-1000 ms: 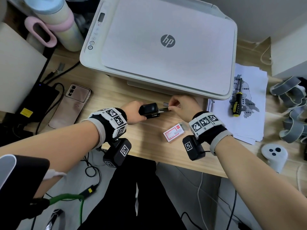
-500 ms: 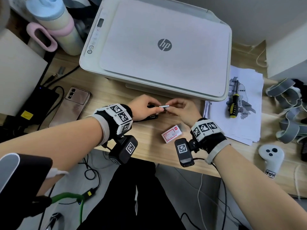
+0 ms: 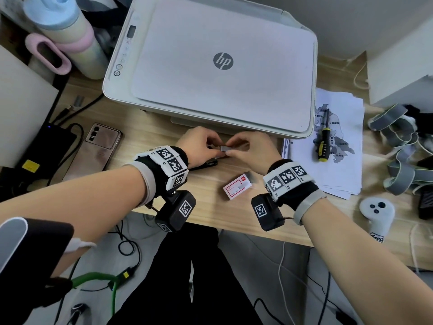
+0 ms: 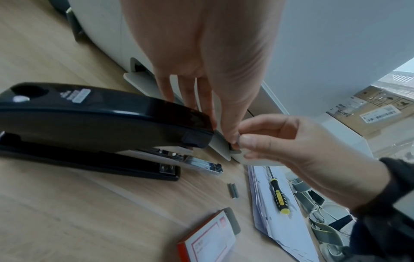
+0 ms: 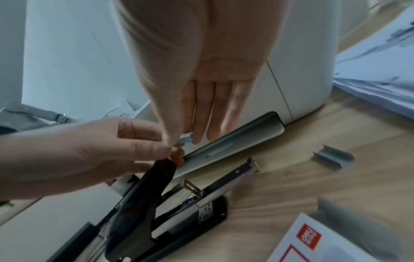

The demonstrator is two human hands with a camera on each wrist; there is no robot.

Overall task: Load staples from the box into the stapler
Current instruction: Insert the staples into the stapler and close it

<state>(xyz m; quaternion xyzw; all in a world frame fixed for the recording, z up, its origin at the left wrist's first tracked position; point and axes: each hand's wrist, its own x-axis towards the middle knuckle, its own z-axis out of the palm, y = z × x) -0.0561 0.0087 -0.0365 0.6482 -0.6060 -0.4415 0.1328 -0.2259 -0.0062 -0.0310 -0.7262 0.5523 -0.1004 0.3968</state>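
Observation:
A short grey staple strip [image 3: 226,148] [image 5: 187,139] is pinched between both hands just above the desk, in front of the printer. My left hand [image 3: 203,146] [image 4: 230,140] holds its left end and my right hand [image 3: 248,148] [image 5: 190,140] its right end. The black stapler [image 4: 100,124] [image 5: 145,203] lies on the desk under the left hand, untouched, with its metal staple tray [image 4: 201,164] slid out at the front. A second loose strip [image 4: 233,190] [image 5: 333,157] lies near the tray. The red-and-white staple box [image 3: 237,187] sits nearer the desk edge.
A white printer [image 3: 210,66] stands right behind the hands. A phone [image 3: 100,146] lies to the left. Papers with a screwdriver [image 3: 323,144] lie to the right, then grey straps [image 3: 398,148] and a white controller [image 3: 375,212]. A bottle [image 3: 65,36] stands at the back left.
The left hand has set the stapler down on the desk and joined the right hand on the staple strip. Both hands have shifted slightly toward the printer.

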